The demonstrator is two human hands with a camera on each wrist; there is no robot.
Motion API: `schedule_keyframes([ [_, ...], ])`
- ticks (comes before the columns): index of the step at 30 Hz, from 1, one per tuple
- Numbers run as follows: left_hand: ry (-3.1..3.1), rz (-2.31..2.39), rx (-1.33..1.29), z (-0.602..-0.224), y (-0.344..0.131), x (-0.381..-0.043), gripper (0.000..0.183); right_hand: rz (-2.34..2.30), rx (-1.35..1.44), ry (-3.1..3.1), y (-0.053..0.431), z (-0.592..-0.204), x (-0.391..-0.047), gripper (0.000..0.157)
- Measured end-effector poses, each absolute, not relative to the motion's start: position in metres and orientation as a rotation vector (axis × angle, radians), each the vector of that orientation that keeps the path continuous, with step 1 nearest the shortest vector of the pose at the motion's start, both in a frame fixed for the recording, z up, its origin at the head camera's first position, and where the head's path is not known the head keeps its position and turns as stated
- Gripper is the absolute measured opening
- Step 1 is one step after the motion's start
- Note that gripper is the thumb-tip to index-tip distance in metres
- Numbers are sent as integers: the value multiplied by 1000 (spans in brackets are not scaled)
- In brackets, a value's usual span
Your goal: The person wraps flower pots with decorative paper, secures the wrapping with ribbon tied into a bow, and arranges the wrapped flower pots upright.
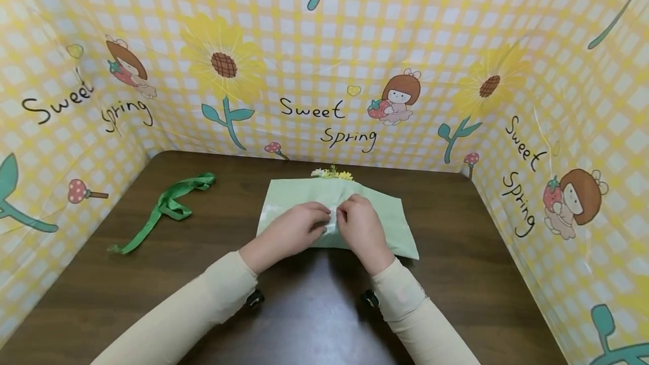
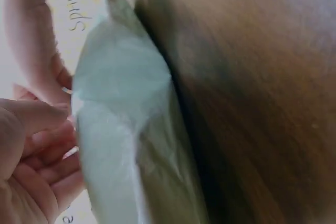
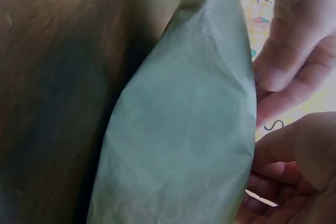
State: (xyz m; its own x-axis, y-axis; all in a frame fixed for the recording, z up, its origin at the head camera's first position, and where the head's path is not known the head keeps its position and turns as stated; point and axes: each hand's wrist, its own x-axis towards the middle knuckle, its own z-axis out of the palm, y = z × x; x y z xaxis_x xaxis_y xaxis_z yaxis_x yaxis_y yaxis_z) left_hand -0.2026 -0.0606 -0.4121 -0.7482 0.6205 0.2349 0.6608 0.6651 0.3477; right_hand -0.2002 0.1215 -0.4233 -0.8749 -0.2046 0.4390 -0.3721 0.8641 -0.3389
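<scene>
Stretching left to right across the brown table, green paper sits directly under the left hand and right hand, both equally near its middle. Fingers curl in narrow; whether they're pinching paper, I can't tell. Behind, black lettering reads "Sweet Spring".

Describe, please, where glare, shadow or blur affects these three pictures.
Head: mostly sharp, with a pale glare on the table and shiny patches on the green paper; left wrist: soft and blurred, backdrop washed out; right wrist: also soft, a dark shadow on the table left of the paper.
</scene>
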Motion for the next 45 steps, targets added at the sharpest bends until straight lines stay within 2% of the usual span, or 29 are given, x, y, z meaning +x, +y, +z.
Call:
schedule_keyframes([
  [7,-2641,-1061,-503,-417,-108,-202,24,568,377,-2591,116,-430,-196,19],
  [10,-2708,-1343,-168,-424,-132,-202,39,559,362,-2573,113,-432,-195,21],
  [13,-2810,-1695,136,-434,-148,-200,62,526,350,-2563,109,-435,-193,24],
  [16,-2825,-2085,293,-446,-156,-196,78,457,346,-2558,106,-439,-192,24],
  [18,-2751,-2344,329,-453,-157,-194,78,405,351,-2552,104,-441,-191,22],
  [22,-2581,-2624,304,-463,-157,-191,63,350,360,-2543,101,-441,-189,19],
  [29,-2475,-2670,328,-472,-152,-190,37,205,406,-2526,98,-442,-188,21],
  [33,-2455,-2666,358,-476,-152,-188,29,91,431,-2513,94,-444,-189,22],
  [45,-2383,-2756,270,-467,-156,-184,29,99,444,-2518,98,-446,-189,19],
])
